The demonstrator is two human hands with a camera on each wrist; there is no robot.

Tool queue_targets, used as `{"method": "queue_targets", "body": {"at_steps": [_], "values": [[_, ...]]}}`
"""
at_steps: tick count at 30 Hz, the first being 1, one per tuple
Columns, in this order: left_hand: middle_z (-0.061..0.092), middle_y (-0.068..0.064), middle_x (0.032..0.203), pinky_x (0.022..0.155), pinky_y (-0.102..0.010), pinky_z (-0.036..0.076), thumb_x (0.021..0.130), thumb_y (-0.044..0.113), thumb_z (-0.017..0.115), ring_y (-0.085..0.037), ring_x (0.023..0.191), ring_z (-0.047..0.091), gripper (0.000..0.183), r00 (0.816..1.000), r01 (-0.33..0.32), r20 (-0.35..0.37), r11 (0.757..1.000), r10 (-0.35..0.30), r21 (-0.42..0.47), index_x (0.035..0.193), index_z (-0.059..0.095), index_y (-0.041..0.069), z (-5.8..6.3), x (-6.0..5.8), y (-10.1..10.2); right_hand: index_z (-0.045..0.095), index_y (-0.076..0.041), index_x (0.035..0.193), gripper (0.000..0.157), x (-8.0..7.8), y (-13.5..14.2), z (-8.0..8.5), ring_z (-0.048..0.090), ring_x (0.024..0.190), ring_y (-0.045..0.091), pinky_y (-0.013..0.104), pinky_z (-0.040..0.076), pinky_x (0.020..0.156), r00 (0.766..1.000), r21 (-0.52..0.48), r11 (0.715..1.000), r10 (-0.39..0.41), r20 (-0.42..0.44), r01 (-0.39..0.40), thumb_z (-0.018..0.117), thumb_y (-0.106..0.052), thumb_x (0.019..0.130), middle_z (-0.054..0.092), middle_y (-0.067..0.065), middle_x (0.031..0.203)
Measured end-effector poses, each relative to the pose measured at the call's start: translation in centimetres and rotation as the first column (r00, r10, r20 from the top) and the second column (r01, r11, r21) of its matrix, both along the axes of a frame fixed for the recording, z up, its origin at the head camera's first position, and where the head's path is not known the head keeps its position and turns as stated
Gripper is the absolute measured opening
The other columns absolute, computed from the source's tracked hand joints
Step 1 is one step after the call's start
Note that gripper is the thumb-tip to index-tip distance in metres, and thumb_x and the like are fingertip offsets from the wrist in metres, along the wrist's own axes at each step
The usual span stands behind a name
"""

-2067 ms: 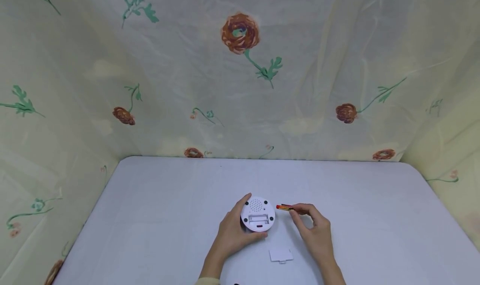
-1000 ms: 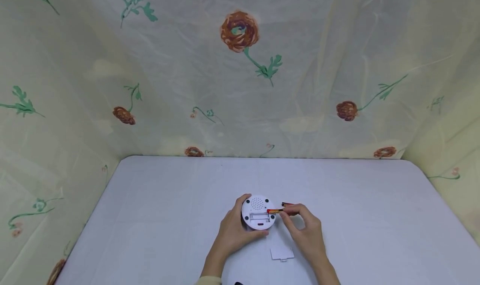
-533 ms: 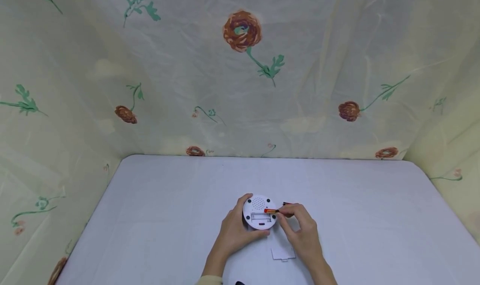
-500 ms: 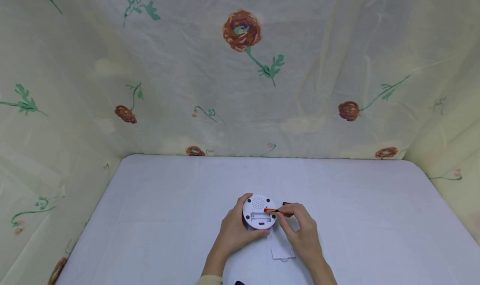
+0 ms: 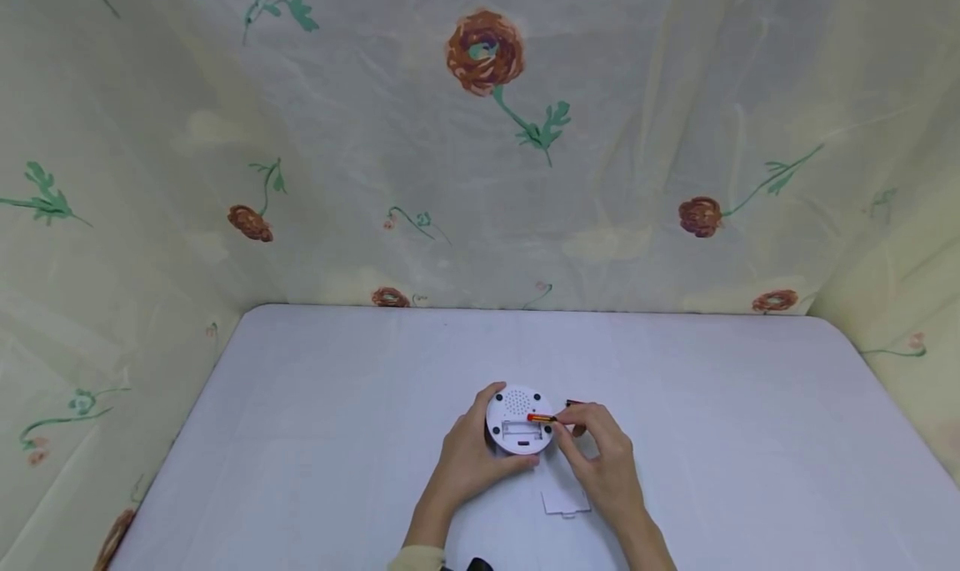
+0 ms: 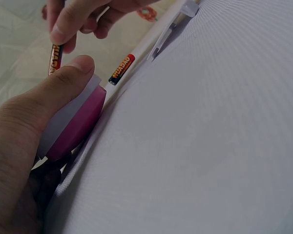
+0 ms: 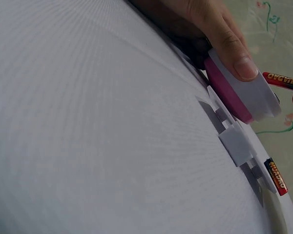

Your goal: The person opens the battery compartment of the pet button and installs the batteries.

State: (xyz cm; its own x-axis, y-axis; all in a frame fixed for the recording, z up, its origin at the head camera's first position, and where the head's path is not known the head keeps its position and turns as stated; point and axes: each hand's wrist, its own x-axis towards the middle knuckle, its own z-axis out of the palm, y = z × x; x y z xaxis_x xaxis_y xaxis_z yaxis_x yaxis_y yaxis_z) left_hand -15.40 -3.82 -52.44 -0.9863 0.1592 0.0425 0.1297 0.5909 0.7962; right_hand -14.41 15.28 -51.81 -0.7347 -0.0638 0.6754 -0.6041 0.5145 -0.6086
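My left hand point(image 5: 470, 448) grips a round white device point(image 5: 517, 402) by its rim, its underside turned up. That underside has speaker holes, several dark feet and a battery compartment point(image 5: 521, 428) with nothing in it. In the left wrist view a magenta band point(image 6: 83, 122) runs round the device's side. Between thumb and fingertips, my right hand point(image 5: 606, 457) pinches a red and black battery point(image 5: 540, 418) by one end, over the compartment's upper edge. A second battery point(image 6: 121, 69) lies on the table beyond the device, mostly hidden behind the right hand in the head view.
A white battery cover point(image 5: 566, 503) with a small tab lies on the white table point(image 5: 337, 413), nearer me than the device. Flowered cloth point(image 5: 600, 137) hangs behind the table and at both sides. A small black object point(image 5: 478, 564) shows at the bottom edge.
The right hand has moved left, bringing one battery from beside the device to over its compartment. The other battery, earlier together with it by the fingers, now lies on the table. The left hand keeps its grip.
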Motion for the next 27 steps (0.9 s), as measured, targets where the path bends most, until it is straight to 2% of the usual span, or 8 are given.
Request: {"method": "queue_targets", "body": {"at_steps": [6,16,18,24,27], "values": [[0.055,-0.001,0.134,0.091,-0.049,0.046,0.058,0.06,0.081,-0.023,0.114,0.056,0.103,1.0,-0.001,0.003,1.0,0.001,0.004,0.144,0.028,0.038,0.1,0.0,0.0,0.066,-0.006,0.087,0.028,0.1,-0.2,0.3,0.054,0.077,0.016,0.015,0.041,0.07,0.999,-0.006,1.0,0.012,-0.032,-0.012,0.074,0.013,0.068,0.064,0.005,0.088],[0.055,0.002,0.135,0.091,-0.048,0.046,0.058,0.06,0.081,-0.021,0.113,0.055,0.102,1.0,-0.004,0.009,1.0,0.004,0.014,0.142,0.027,0.042,0.0,0.0,0.1,0.063,0.001,0.082,0.025,1.3,-1.2,3.2,0.053,0.076,0.017,0.018,0.041,0.066,0.998,-0.012,0.999,0.047,-0.042,-0.048,0.071,0.018,0.067,0.062,0.011,0.084],[0.055,0.002,0.135,0.09,-0.048,0.046,0.057,0.06,0.082,-0.021,0.113,0.056,0.102,1.0,-0.006,0.01,1.0,0.006,0.016,0.142,0.028,0.041,0.0,0.1,0.1,0.063,0.0,0.083,0.024,1.2,-1.2,3.0,0.053,0.076,0.018,0.018,0.041,0.067,0.999,-0.009,0.999,0.044,-0.032,-0.045,0.071,0.018,0.068,0.062,0.011,0.084],[0.054,0.002,0.136,0.091,-0.05,0.046,0.057,0.06,0.082,-0.022,0.115,0.055,0.103,1.0,-0.009,0.015,1.0,0.008,0.015,0.142,0.028,0.041,0.0,0.0,0.1,0.064,-0.008,0.087,0.025,0.3,-0.4,0.6,0.053,0.076,0.017,0.016,0.041,0.07,0.999,0.009,0.999,0.044,-0.011,-0.044,0.073,0.011,0.072,0.063,0.005,0.088],[0.054,0.002,0.136,0.091,-0.05,0.046,0.057,0.06,0.082,-0.023,0.115,0.055,0.103,1.0,-0.004,0.012,1.0,0.004,0.016,0.143,0.028,0.041,0.0,0.0,0.1,0.065,-0.011,0.089,0.025,0.1,-0.1,0.0,0.054,0.078,0.014,0.015,0.042,0.07,0.999,0.021,0.999,0.048,-0.009,-0.048,0.073,0.007,0.074,0.063,0.001,0.09]]}}
